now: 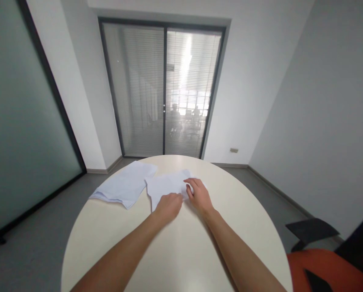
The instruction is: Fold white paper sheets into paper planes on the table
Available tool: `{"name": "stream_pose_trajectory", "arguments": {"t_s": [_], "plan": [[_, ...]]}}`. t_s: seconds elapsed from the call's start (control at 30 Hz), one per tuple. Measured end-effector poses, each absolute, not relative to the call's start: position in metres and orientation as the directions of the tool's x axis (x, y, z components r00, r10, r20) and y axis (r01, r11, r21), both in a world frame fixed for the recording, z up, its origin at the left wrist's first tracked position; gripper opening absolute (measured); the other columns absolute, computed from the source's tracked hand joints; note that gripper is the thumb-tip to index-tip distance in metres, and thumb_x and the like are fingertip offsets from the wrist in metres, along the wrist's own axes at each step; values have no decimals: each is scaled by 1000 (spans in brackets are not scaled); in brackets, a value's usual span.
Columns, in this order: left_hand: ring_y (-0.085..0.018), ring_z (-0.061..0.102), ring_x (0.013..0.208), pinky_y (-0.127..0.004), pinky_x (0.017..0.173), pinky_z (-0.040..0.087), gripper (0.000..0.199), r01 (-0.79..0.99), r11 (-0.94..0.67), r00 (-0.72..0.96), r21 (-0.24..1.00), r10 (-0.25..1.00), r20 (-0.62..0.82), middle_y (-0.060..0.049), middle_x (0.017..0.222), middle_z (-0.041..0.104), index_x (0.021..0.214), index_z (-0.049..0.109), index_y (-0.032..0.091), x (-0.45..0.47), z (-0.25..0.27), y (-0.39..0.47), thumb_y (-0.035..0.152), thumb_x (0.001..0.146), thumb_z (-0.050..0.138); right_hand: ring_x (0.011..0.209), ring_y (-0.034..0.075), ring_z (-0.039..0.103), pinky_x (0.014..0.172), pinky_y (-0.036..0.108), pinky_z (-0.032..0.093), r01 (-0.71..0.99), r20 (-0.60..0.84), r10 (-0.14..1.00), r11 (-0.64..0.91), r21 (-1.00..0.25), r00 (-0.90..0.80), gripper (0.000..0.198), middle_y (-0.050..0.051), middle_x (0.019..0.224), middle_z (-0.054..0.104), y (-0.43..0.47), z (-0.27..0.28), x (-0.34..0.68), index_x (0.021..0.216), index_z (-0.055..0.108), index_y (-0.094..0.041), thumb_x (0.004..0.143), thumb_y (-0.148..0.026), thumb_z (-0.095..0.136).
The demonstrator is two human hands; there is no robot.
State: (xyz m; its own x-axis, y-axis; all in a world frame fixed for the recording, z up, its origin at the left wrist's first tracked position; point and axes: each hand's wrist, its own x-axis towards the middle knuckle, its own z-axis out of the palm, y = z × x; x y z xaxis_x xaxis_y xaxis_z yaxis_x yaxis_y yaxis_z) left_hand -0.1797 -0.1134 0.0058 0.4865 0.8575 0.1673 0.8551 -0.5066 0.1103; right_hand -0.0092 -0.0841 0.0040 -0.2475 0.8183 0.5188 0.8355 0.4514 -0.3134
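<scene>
A white sheet [166, 184], creased and uneven at its edges, lies on the round table; I cannot tell whether it is paper or thin cloth. My left hand [169, 207] is closed at its near edge, the fingertips hidden under the knuckles. Just right of it, my right hand [199, 195] hovers over the sheet's right end with fingers bent and a gap between thumb and forefinger. Nothing shows in that gap. Left of the sheet lies a layered pile of similar white sheets [125, 184], its near corner pointing toward me.
The cream round table [175, 259] has a curved edge all round. An orange and black chair [324, 267] stands at its right. Beyond the far edge is a glazed partition with blinds [145, 89]; a frosted glass panel [26, 113] is on the left.
</scene>
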Motion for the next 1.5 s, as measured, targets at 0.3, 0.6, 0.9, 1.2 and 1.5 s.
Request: {"name": "stream_pose_trajectory", "arguments": {"t_s": [0.3, 0.6, 0.9, 1.2, 1.5], "plan": [[-25, 55, 122, -37, 100, 45, 34, 930, -303, 247, 209, 934, 258, -12, 126, 64, 116, 64, 19, -185, 1, -102, 25, 93, 40, 127, 32, 47, 105, 44, 33, 957, 155, 968, 224, -185, -197, 57, 14, 139, 54, -93, 0, -16, 138, 53, -22, 90, -52, 49], [-33, 33, 143, -48, 115, 28, 57, 914, -361, 324, 183, 924, 204, -15, 153, 41, 141, 48, 17, -191, -20, -99, 41, 89, 46, 128, 27, 49, 107, 37, 33, 947, 238, 956, 226, -228, -171, 44, 16, 137, 56, -102, 5, -36, 130, 57, -15, 98, -35, 35], [-36, 12, 150, -57, 119, 13, 71, 867, -445, 435, 223, 895, 95, -11, 162, 22, 153, 31, 22, -191, -23, -102, 60, 93, 36, 150, 27, 17, 119, 48, 15, 926, 28, 959, 280, -254, -282, 62, 6, 163, 24, -85, -13, -13, 154, 33, -25, 102, -53, 13], [-38, 11, 150, -58, 119, 12, 72, 869, -442, 436, 222, 896, 82, -12, 163, 19, 153, 33, 25, -191, -20, -103, 63, 92, 37, 150, 32, 12, 118, 54, 11, 973, -12, 996, -85, -215, 85, 71, 12, 164, 17, -67, -17, 29, 157, 24, -17, 99, -58, 22], [-37, 14, 150, -59, 119, 11, 71, 872, -447, 432, 199, 895, 113, -11, 163, 22, 151, 37, 23, -190, -26, -100, 63, 92, 35, 149, 24, 23, 119, 47, 16, 880, 141, 935, 354, -315, -325, 59, 8, 160, 31, -83, -11, -17, 150, 39, -22, 103, -47, 17]]}}
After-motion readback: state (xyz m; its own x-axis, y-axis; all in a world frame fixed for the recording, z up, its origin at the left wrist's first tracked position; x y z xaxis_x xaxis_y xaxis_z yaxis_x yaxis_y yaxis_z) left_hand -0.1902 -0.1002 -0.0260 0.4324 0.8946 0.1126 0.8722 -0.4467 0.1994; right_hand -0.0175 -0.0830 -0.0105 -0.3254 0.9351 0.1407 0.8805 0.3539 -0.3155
